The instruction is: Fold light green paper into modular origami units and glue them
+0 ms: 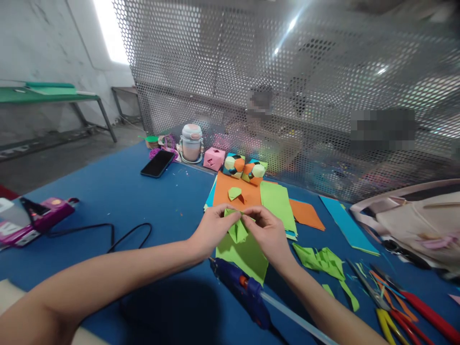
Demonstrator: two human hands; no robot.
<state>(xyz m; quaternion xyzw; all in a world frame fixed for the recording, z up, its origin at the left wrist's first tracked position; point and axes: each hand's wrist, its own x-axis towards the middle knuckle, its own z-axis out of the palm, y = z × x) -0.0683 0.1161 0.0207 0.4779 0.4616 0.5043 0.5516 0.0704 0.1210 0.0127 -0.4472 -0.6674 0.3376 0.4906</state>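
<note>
Over the blue table point(172, 208), the left hand point(218, 226) and right hand point(266, 231) pinch a folded green paper point(237, 233) between their fingertips, one at each side. I can't quite make out its folds under the thumbs. A flat green sheet point(244, 256) lies below it, a blue glue gun point(239, 287) nearer, orange paper point(223, 189) farther off, and a phone point(158, 164) far left.

- We see lime green on the folded paper point(237, 233)
- Our glue gun point(232, 277) is dark blue with an orange patch
- Our table point(108, 196) is blue
- Our phone point(157, 164) is black
- We see round-hole patterning across the grey metal screen point(204, 62)
</note>
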